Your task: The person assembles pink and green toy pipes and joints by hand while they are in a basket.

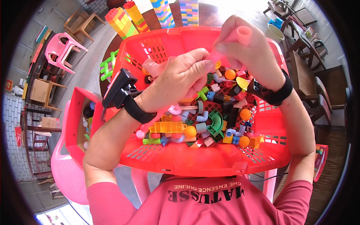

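Note:
Above a red plastic basket, my two hands hold a pink toy pipe piece, whose round open end sticks up out of my right hand. The fingers of that hand are wrapped round it. My left hand pinches pink plastic at the lower end, close to my right fingers; whether this is one piece or two joined ones I cannot tell. Under the hands lie mixed toy parts, among them a yellow block piece, a green curved track, orange balls and grey-blue pipe elbows.
Several towers of coloured blocks stand on a dark round table behind the basket, with green pipe pieces at its left. A red box of toys rests on a pink chair at left. Wooden furniture stands at right.

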`<state>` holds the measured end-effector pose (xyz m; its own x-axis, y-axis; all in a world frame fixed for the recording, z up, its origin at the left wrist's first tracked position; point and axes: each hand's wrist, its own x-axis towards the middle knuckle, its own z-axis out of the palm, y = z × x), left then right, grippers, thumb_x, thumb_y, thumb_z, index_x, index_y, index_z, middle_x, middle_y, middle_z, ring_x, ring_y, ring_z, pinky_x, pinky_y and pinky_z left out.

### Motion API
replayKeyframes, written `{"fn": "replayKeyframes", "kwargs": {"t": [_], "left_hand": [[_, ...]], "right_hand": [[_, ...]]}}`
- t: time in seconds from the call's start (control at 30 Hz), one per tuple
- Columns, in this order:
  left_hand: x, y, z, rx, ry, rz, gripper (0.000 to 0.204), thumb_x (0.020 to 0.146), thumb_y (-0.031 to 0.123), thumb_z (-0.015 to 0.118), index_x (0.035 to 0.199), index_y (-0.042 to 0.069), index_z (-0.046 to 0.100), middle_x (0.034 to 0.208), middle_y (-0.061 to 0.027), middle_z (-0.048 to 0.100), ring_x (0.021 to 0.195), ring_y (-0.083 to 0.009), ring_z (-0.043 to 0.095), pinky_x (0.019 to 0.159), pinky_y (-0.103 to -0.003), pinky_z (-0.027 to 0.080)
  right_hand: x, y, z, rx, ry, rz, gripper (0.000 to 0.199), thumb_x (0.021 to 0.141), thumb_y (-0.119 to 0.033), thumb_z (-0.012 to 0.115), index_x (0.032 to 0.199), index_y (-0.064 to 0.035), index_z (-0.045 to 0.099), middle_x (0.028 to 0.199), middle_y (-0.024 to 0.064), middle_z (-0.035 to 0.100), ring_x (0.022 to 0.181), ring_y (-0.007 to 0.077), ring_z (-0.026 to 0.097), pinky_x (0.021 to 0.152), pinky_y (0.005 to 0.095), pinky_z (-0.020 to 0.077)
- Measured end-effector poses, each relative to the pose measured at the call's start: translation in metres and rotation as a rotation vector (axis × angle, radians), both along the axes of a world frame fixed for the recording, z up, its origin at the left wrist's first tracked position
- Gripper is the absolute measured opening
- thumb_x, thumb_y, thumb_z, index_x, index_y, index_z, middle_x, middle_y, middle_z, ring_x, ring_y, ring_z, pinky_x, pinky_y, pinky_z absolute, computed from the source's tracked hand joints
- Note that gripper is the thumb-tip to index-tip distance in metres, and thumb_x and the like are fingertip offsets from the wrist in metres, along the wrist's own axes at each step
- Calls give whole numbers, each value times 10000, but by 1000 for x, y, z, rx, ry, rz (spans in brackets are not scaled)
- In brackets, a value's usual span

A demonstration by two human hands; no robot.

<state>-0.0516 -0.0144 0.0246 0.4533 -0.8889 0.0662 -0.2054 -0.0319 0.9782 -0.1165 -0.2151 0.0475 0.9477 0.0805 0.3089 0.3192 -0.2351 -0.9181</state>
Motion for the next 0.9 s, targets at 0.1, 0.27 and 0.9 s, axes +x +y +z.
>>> {"fn": "replayKeyframes", "kwargs": {"t": [0.1,0.27,0.9], "left_hand": [[14,3,-1,-72,8,-128,409,1005,432,419,1083,51,545,711,-27,564,661,-62,538,607,-193,410],[56,21,-19,175,-431,172,410,963,433,474,1043,48,591,758,-96,637,717,-164,624,644,-293,471],[61,28,-42,369,297,-147,468,971,401,486,1266,37,486,1021,-145,664,960,-232,648,752,-365,539]], "right_hand": [[4,-6,-1,159,52,21,141,853,-103,651,931,-75,536,663,-30,523,495,21,458,433,182,324],[15,-40,-5,95,102,-41,269,833,-161,665,1056,-41,575,662,-31,541,456,26,451,414,178,311],[21,-65,-9,79,132,-129,313,866,-304,644,1039,-45,610,601,-50,520,412,15,386,420,180,276]]}}
